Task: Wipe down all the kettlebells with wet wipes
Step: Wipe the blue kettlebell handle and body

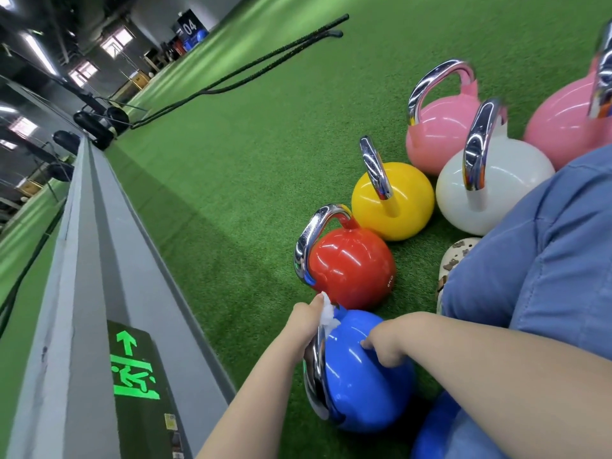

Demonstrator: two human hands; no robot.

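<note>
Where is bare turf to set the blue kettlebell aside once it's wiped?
Open turf lies between the grey ledge and the red kettlebell and yellow kettlebell. It is crowded beside the white kettlebell, pink kettlebell and the knee.

You are crouching over the nearest kettlebell (367, 376), your left hand (306, 321) lying on its handle with the wipe (328, 313), your right hand (385, 342) resting on its body. Five more kettlebells (392, 200) are trailing away ahead and rightward on the turf (265, 127). A wall ledge (92, 260) is running along your left; your knee (536, 260) is sitting right.
</note>
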